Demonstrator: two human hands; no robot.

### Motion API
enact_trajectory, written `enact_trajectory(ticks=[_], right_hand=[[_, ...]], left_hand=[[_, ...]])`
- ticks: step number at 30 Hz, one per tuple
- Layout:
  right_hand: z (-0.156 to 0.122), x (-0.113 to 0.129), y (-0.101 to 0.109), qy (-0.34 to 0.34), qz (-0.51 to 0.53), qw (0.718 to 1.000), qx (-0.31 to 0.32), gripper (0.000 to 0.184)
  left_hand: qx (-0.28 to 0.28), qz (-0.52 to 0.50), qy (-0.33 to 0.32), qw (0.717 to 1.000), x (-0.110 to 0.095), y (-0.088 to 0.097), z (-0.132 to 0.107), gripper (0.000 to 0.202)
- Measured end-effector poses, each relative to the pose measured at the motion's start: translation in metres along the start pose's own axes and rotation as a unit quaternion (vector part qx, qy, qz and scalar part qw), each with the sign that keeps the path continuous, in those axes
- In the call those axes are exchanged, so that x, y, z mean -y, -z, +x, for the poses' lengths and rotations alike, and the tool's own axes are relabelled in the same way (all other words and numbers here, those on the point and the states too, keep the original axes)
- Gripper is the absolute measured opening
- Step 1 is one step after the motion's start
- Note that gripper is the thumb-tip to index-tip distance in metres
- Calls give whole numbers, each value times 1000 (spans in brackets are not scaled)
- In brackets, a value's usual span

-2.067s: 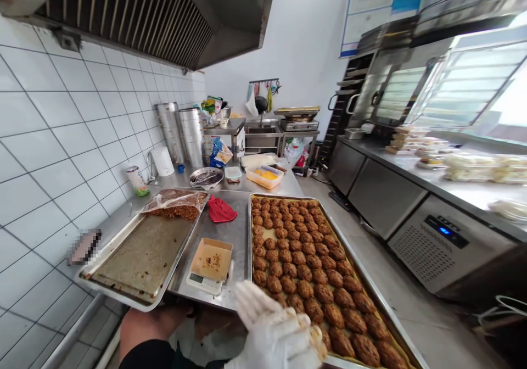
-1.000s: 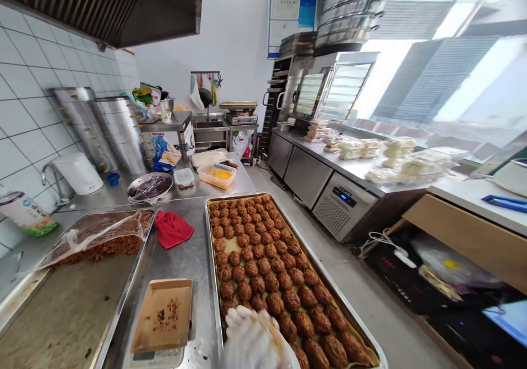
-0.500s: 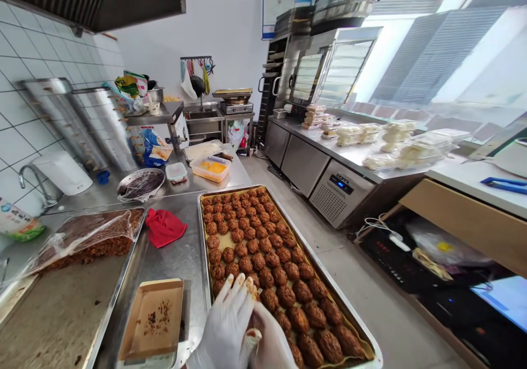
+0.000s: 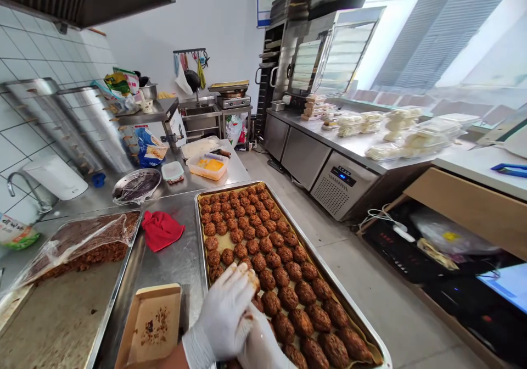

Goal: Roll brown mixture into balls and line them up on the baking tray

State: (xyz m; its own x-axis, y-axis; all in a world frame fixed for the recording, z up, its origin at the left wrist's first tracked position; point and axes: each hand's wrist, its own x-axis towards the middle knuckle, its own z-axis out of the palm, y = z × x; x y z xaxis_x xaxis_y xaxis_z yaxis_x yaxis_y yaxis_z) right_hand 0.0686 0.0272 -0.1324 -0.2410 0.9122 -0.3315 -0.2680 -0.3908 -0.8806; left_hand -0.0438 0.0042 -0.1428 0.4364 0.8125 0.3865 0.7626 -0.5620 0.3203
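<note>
White gloves with brown smears on the fingertips cover both hands. My left hand [image 4: 226, 306] lies over my right hand [image 4: 263, 339], palms cupped against each other above the near left part of a metal baking tray [image 4: 341, 292]. Whatever is between the palms is hidden; only a bit of brown shows at the gap. Rows of brown balls [image 4: 288, 297] of a minced mixture fill most of the lined tray, with a small bare patch on its left side. To the left of my hands, a brown cardboard tray [image 4: 138, 333] holds a few crumbs.
A second tray [image 4: 61, 314] at the left holds brown mixture [image 4: 111, 237] partly under plastic film. Near it lie a red cloth [image 4: 160, 230], a film-covered bowl [image 4: 137, 185] and a plastic box [image 4: 208, 166] with orange contents. Packed clear containers [image 4: 401, 130] stand on the right counter.
My left hand has turned and slid up over my right, and its wrist now shows. The palms stay together. The camera view has shifted slightly.
</note>
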Motion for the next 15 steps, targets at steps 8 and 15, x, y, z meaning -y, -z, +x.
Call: enact_trajectory(ticks=[8, 15], right_hand=[[55, 58, 10, -103, -5, 981, 163, 72], [151, 55, 29, 138, -464, 874, 52, 32]], left_hand=[[85, -34, 90, 992, 45, 34, 15, 64], [54, -36, 205, 977, 121, 12, 68, 45]])
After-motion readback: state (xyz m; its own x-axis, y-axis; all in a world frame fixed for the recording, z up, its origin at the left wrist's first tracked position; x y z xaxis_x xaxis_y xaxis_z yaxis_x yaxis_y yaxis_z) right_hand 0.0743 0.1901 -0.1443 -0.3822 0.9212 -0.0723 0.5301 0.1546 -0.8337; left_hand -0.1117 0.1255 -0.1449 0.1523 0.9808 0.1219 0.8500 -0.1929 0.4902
